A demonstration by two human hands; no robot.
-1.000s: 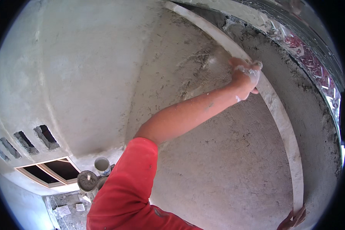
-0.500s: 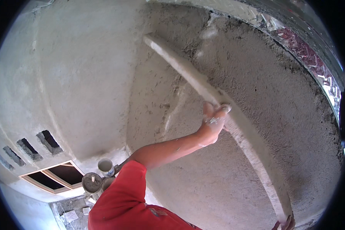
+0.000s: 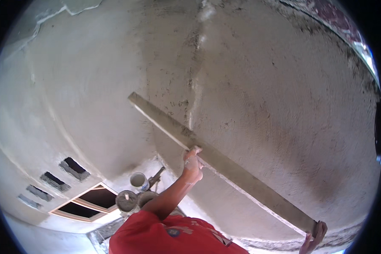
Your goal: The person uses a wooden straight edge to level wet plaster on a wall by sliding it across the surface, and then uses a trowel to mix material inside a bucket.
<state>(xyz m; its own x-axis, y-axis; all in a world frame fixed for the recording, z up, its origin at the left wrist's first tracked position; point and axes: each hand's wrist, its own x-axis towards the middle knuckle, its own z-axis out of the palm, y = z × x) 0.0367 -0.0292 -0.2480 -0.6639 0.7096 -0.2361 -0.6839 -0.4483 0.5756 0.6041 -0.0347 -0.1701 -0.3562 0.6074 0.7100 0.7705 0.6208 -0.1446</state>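
Observation:
A long, mortar-coated straightedge (image 3: 241,180) slants across the wet-plastered wall (image 3: 258,97), its upper end to the left and its lower end at the lower right. My left hand (image 3: 192,167) grips the board's lower edge near its middle, with the thumb over the face. The fingers of my right hand (image 3: 316,238) wrap round the lower right end. Much of that hand is cut off by the picture's edge. Along the upper left half of the board, mortar clings to its face. It appears to lie against the wall.
Several buckets stand below on the left, among them a white bucket (image 3: 139,180) and a mortar-filled bucket (image 3: 126,200). Beside them is a wood-framed window opening (image 3: 89,202). Dark slots (image 3: 74,166) pierce the smoother wall (image 3: 93,84). A pale vertical strip (image 3: 193,93) marks the rough plaster.
The straightedge and both my hands have come down the wall, the left hand most. The board's upper end now lies lower and further left. The view has shifted too.

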